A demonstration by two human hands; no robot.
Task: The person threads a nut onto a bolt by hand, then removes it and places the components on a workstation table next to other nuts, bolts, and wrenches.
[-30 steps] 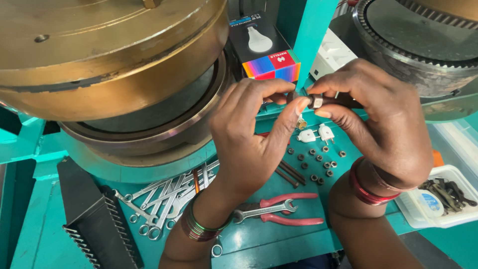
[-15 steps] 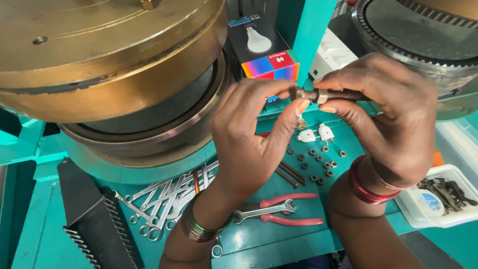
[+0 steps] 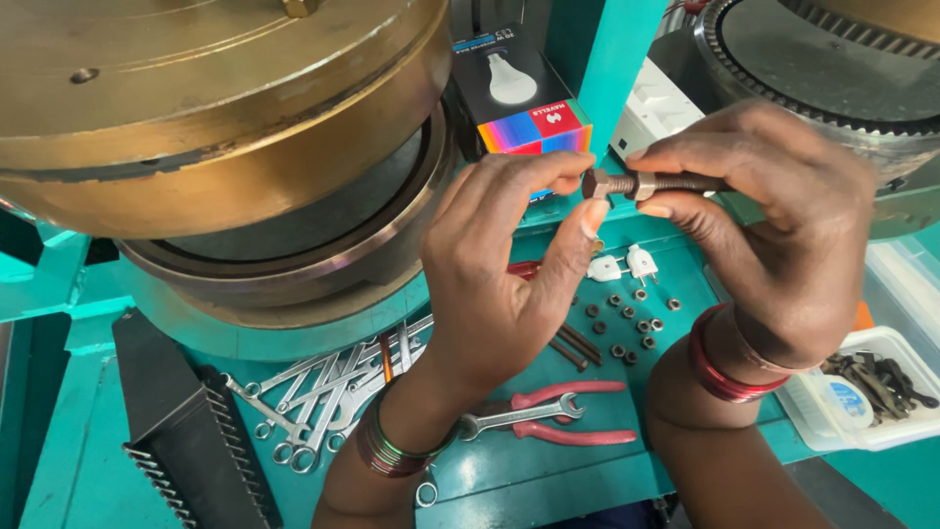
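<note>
A rusty brown threaded bolt [image 3: 676,182] lies level between both hands, above the teal bench. My right hand [image 3: 774,235] grips its shank, with a nut [image 3: 643,185] sitting on the thread by my fingertips. My left hand [image 3: 499,274] pinches the bolt's hex head [image 3: 595,184] between thumb and forefinger. Below the hands, several small dark nuts [image 3: 627,318] are scattered on the bench, beside two white plugs [image 3: 622,264].
A big brass machine drum [image 3: 196,118] fills the upper left; a toothed metal ring [image 3: 813,69] is upper right. A bulb box [image 3: 519,93], red pliers [image 3: 568,416], a spanner [image 3: 514,416], several wrenches [image 3: 323,392], a black comb-like part [image 3: 186,431] and a white tub [image 3: 862,392] surround the hands.
The bolt has come further out of my right hand, so its hex head now shows. My left fingers shifted from the nut to the head, and both hands rose slightly.
</note>
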